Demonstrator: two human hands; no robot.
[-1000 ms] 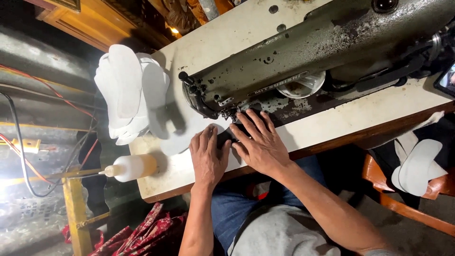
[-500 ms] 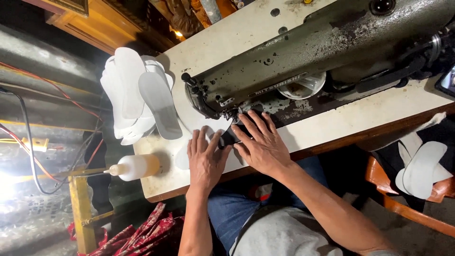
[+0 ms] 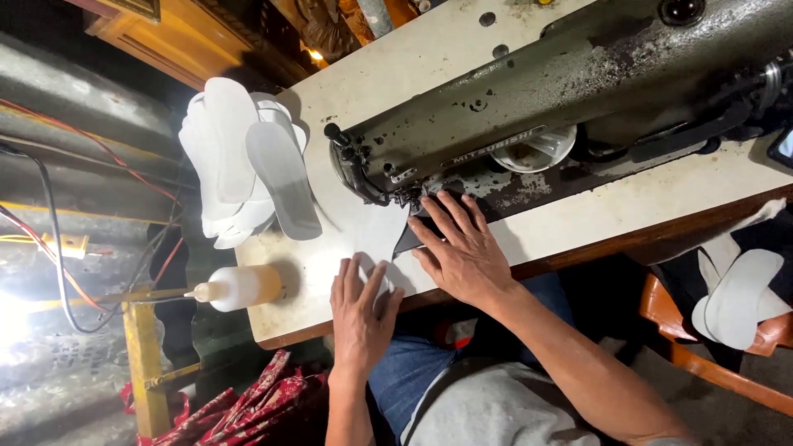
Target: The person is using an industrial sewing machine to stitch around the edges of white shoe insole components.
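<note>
hands lie flat, fingers spread: left hand (image 3: 361,310) at 6 o'clock and right hand (image 3: 462,248) just past it press a white insole piece (image 3: 372,235) under the sewing machine (image 3: 529,107); stacked insoles (image 3: 248,161) at 10 o'clock.

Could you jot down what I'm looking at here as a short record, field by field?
Place: cream worktable with a worn green sewing machine
Left hand: flat on a white insole piece near the table's edge
Right hand: fingers spread, pressing dark material by the needle area
Nearby: stack of white insoles; plastic squeeze bottle lying on its side
Far right: more white insoles on an orange seat
</note>
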